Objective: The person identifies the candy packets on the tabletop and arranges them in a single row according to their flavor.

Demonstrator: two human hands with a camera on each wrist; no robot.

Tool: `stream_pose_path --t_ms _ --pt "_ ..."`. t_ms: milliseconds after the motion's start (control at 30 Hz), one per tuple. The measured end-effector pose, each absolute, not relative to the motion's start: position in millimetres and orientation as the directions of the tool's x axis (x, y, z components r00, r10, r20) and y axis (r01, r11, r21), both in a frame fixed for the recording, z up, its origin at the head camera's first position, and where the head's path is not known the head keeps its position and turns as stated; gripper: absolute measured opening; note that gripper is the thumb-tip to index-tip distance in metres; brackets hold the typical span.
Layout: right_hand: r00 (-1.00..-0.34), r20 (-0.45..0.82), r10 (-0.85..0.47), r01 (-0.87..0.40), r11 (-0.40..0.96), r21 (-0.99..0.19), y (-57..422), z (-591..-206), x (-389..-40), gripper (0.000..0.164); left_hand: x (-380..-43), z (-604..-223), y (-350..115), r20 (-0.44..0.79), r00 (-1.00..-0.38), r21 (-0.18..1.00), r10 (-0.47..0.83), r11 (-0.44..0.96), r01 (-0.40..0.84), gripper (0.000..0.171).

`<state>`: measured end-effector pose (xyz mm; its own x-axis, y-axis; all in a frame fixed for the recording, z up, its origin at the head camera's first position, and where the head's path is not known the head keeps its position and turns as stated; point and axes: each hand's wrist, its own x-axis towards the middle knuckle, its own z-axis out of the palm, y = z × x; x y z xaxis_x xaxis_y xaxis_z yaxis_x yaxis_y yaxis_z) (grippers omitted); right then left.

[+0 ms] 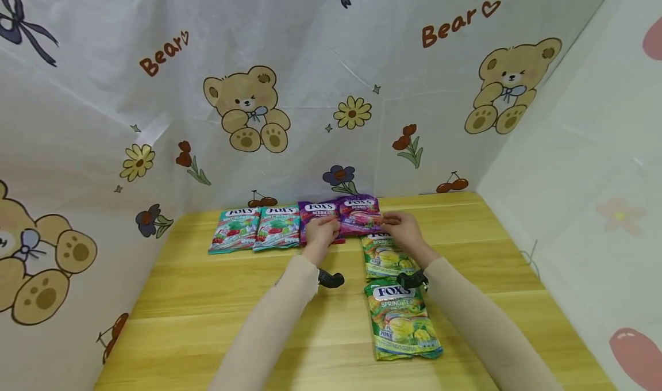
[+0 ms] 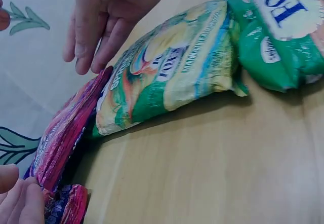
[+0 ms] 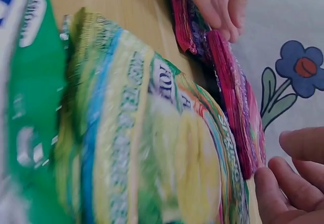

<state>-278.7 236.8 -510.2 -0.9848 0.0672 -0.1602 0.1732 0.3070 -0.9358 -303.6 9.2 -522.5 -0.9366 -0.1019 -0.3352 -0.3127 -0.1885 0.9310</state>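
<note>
Two purple Fox's Berries candy bags lie side by side at the back of the table. My left hand (image 1: 322, 237) is at the seam between the left berries bag (image 1: 316, 208) and the right berries bag (image 1: 358, 214), fingertips touching the right one's near corner. On the other side, my right hand (image 3: 293, 188) has a fingertip against the right bag's opposite corner, thumb apart from it. That bag's near edge borders a yellow-green Spring Tea bag (image 2: 172, 57), partly under my right hand. A second Spring Tea bag (image 1: 403, 322) lies nearer.
Two teal Mint Blossom bags (image 1: 235, 230) lie left of the berries bags, in the same row. A white bear-print sheet (image 1: 310, 52) hangs behind the wooden table (image 1: 217, 310), and another white sheet (image 1: 579, 167) stands along the right side.
</note>
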Motion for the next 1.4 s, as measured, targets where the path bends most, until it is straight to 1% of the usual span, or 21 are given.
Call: stream_pose_path --t_ms 167,300,467,633,733,800,933,1000,1100,1200,1400 --pt "-0.985 -0.168 0.042 0.173 0.307 -0.936 247 -510 -264 0.044 -293 -522 4 -0.332 -0.939 0.920 -0.092 -0.253 -0.300 0.040" --pt "-0.982 -0.189 0.019 0.187 0.287 -0.940 258 -511 -248 0.045 -285 -521 2 -0.343 -0.938 0.907 -0.056 -0.281 -0.315 0.037" --pt "-0.985 -0.169 0.030 0.170 0.297 -0.940 274 -515 -236 0.046 -275 -518 3 -0.364 -0.931 0.897 0.020 -0.264 -0.356 0.034" --pt "-0.984 -0.168 0.060 0.179 0.315 -0.932 289 -520 -229 0.047 -261 -522 9 -0.380 -0.920 0.901 0.092 -0.187 -0.391 0.035" --pt "-0.979 -0.191 0.073 0.204 0.331 -0.921 298 -523 -225 0.050 -254 -530 15 -0.403 -0.901 0.897 0.157 -0.129 -0.424 0.039" --pt "-0.971 -0.229 0.072 0.240 0.321 -0.916 302 -525 -224 0.052 -250 -535 19 -0.432 -0.879 0.883 0.204 -0.102 -0.458 0.043" --pt "-0.951 -0.309 0.025 0.302 0.298 -0.906 306 -526 -222 0.059 -246 -541 29 -0.473 -0.835 0.851 0.279 -0.099 -0.515 0.052" --pt "-0.943 -0.334 -0.007 0.317 0.290 -0.903 306 -525 -222 0.062 -245 -542 33 -0.479 -0.824 0.841 0.304 -0.109 -0.530 0.054" --pt "-0.935 -0.353 -0.041 0.326 0.294 -0.898 305 -525 -222 0.065 -244 -542 38 -0.476 -0.821 0.844 0.315 -0.098 -0.528 0.055" --pt "-0.926 -0.370 -0.074 0.335 0.292 -0.896 304 -525 -224 0.066 -243 -542 41 -0.477 -0.827 0.849 0.298 -0.087 -0.521 0.053" --pt "-0.906 -0.411 -0.101 0.378 0.245 -0.893 300 -526 -228 0.071 -243 -544 46 -0.476 -0.837 0.853 0.271 -0.092 -0.514 0.054"
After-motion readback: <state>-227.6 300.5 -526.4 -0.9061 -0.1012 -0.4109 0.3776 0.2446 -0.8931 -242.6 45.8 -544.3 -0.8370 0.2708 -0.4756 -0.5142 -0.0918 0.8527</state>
